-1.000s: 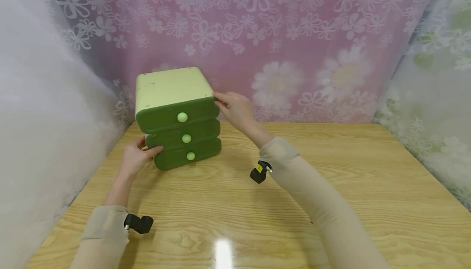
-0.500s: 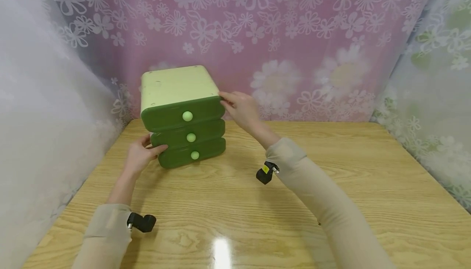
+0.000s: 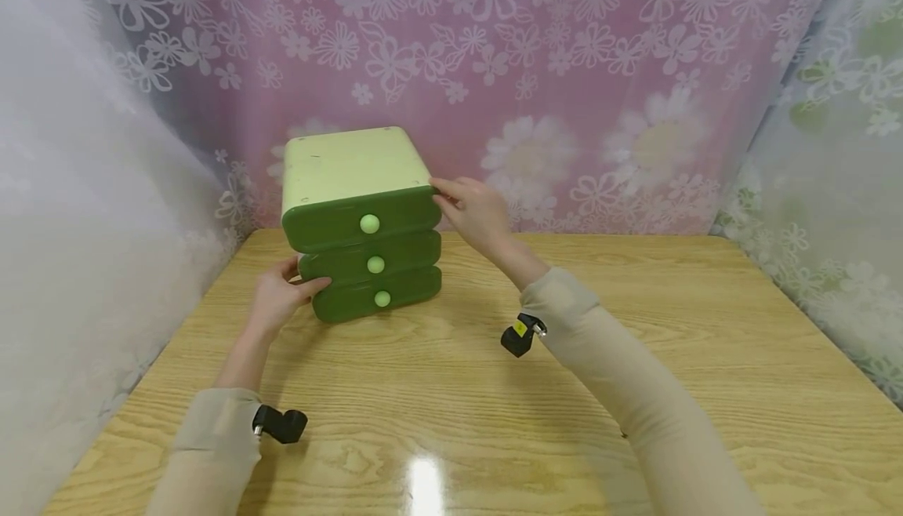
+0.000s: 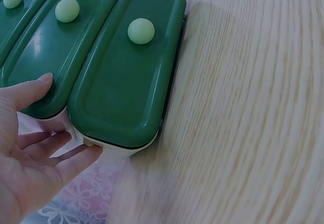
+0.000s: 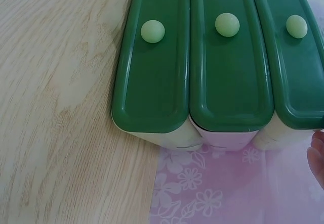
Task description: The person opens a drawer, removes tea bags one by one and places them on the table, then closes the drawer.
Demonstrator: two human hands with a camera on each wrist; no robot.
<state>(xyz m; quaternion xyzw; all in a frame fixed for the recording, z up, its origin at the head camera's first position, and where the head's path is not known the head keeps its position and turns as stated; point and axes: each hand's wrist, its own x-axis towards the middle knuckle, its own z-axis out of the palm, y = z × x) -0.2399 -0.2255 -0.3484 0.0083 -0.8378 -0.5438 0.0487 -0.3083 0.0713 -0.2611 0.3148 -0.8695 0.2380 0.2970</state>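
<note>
A small drawer cabinet (image 3: 356,163) stands at the left back of the table, with a pale yellow-green top and three dark green drawer fronts, each bearing a round light green knob (image 3: 370,223). My left hand (image 3: 277,296) grips its left side low down. In the left wrist view the thumb (image 4: 33,90) lies on the middle drawer front, and the fingers (image 4: 78,163) reach round the side. At the upper right front corner, my right hand (image 3: 480,214) holds the cabinet by its edge. Only part of that hand shows in the right wrist view.
The wooden table (image 3: 451,383) extends in front of the cabinet and to its right. A pink flowered curtain (image 3: 564,92) hangs close behind, and a pale curtain (image 3: 106,210) borders the left side. Black wrist cameras (image 3: 518,336) jut from both sleeves.
The cabinet has shifted a little to the right across the table, with both hands moving along on it. All its drawers stay closed.
</note>
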